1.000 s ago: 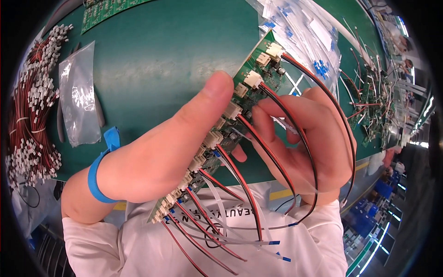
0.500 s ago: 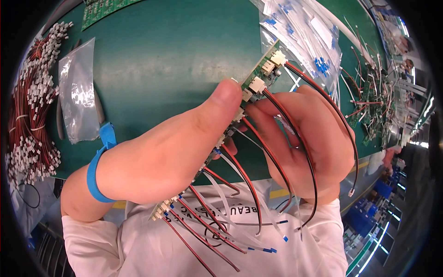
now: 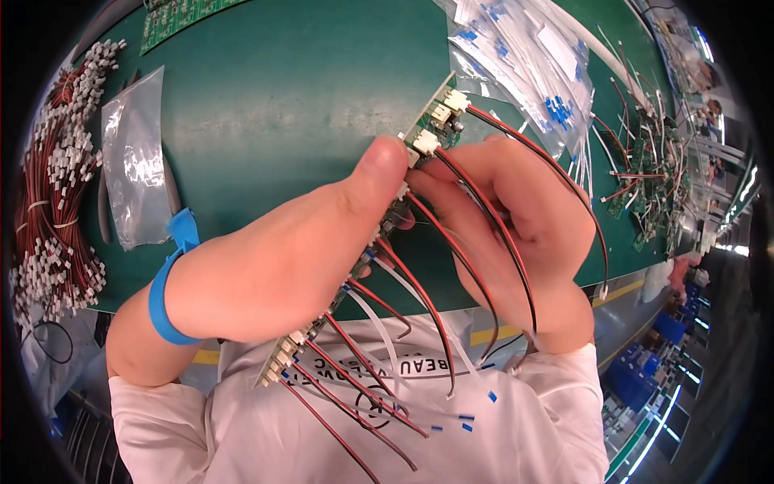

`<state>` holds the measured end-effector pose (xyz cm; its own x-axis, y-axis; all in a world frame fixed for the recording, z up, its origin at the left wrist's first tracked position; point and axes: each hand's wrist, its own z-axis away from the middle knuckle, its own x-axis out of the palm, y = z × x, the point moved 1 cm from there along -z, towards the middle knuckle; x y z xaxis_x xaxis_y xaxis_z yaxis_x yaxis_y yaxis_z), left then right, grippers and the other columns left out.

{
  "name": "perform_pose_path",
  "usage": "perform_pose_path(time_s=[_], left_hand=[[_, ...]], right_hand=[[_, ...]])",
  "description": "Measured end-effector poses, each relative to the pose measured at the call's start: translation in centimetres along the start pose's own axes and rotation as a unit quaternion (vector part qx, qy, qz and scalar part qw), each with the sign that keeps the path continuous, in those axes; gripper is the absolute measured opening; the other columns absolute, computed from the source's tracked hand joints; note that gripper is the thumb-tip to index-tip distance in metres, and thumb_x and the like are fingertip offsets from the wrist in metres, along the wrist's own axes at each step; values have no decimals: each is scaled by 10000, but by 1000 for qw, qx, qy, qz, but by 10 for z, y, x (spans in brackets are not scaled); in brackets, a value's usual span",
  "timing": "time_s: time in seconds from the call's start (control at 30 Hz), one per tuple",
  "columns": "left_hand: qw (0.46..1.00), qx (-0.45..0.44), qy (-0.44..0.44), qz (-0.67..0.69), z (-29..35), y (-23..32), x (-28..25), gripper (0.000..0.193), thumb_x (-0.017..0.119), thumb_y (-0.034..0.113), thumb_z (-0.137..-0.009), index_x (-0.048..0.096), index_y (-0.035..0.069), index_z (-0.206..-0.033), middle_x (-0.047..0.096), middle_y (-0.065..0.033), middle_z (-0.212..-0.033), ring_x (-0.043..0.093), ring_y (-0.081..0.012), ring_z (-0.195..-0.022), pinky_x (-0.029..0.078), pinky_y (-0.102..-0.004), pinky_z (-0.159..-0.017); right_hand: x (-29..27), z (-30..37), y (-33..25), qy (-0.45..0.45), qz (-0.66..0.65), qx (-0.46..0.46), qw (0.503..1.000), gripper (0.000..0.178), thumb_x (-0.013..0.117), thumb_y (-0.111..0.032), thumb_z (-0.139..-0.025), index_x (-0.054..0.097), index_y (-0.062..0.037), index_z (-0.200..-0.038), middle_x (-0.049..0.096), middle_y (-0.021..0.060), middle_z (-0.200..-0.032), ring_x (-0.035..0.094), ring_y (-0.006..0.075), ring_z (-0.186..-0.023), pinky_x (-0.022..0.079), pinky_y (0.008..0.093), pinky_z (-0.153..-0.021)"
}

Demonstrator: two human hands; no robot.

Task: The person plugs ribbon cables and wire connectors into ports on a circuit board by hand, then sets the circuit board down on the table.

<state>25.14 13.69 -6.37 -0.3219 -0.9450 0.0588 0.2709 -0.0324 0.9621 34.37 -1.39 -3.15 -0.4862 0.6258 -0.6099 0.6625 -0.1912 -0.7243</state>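
A long circuit board [image 3: 426, 121] slants from above a green table [image 3: 306, 89] toward the wearer's white shirt [image 3: 266, 440], gripped by the left hand [image 3: 282, 242]. The right hand [image 3: 532, 210] curls into a pinch at its side, whatever it holds hidden. Red-and-black wires [image 3: 330, 436] dangle; one snagging on the right fingers could tug its plug loose.

Free room over green tabletop [image 3: 282, 89], wires [image 3: 514, 248] across the right fingers [image 3: 492, 161].

Wires [image 3: 458, 170] red-and-black; connectors [image 3: 426, 143] cream; circuit board [image 3: 424, 116] green (wristband [image 3: 160, 306] bright blue).
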Motion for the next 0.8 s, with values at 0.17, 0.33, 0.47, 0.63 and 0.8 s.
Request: perform_pose_path(time_s=[0.17, 0.33, 0.47, 0.63, 0.8], left_hand=[[999, 35, 40, 5, 2, -3, 3, 667, 97, 494, -950, 463, -11, -1189, 598, -134, -1001, 574, -193, -900, 447, -290, -819], [997, 42, 59, -3, 12, -10, 0, 676, 97, 501, -947, 468, -13, -1182, 603, -135, -993, 579, -194, -894, 448, -291, -821], [996, 48, 71, -8, 10, -12, 4, 683, 97, 507, -945, 472, -15, -1177, 606, -135, -986, 583, -194, -889, 449, -291, -823], [995, 54, 88, -16, 12, -15, 6, 692, 97, 514, -942, 477, -17, -1170, 611, -135, -977, 588, -194, -883, 451, -291, -825], [992, 62, 102, -26, 11, -17, 6, 701, 97, 521, -939, 482, -20, -1164, 615, -136, -968, 593, -194, -877, 452, -291, -827]], right_hand=[[-6, -6, -2, 8, -68, 30, 997, 166, 723, 37, -668, 648, 15, -815, 570, 46, -660, 488, 92, -566, 357, 212, -496], [-8, -6, -1, 20, -13, 4, 1000, 209, 728, 25, -648, 645, 19, -839, 540, 34, -640, 477, 110, -571, 337, 214, -504], [-7, -3, 3, 33, -44, -5, 998, 174, 688, 70, -689, 609, 31, -839, 554, 66, -694, 495, 125, -609, 362, 218, -515], [-2, -3, 4, 33, -31, -28, 999, 161, 650, 102, -711, 570, 39, -836, 556, 82, -716, 503, 142, -613, 384, 225, -525], [1, -4, 7, 21, 1, -75, 997, 153, 630, 114, -714, 563, 38, -827, 559, 90, -719, 502, 151, -595, 394, 233, -522]])
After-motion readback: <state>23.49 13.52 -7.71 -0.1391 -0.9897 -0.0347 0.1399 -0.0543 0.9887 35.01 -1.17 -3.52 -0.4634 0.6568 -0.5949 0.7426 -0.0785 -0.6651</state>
